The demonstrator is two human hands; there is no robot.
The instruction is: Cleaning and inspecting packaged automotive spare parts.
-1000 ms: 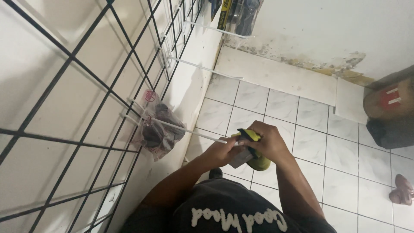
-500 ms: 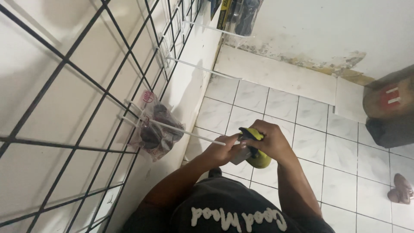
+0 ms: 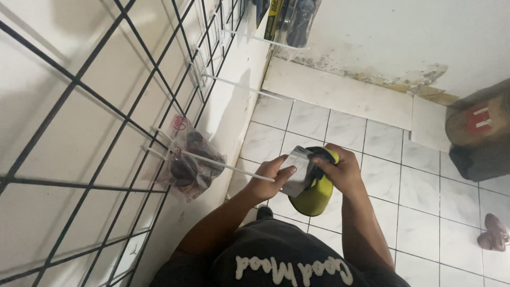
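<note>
A black wire grid [image 3: 79, 133] is seen covering the white wall on the left, and white floor tiles [image 3: 425, 191] are spread below. A brown bag [image 3: 481, 133] is set by the far wall. A clear packet [image 3: 191, 165] of dark items is hung on a white peg [image 3: 228, 166]. A yellow-green item [image 3: 316, 194] is held over the floor in front of the body, clasped by the right hand [image 3: 342, 172], while its grey card [image 3: 297, 170] is pinched by the left hand [image 3: 271, 178]. A small brown thing [image 3: 494, 234] is left on the tiles at right.
</note>
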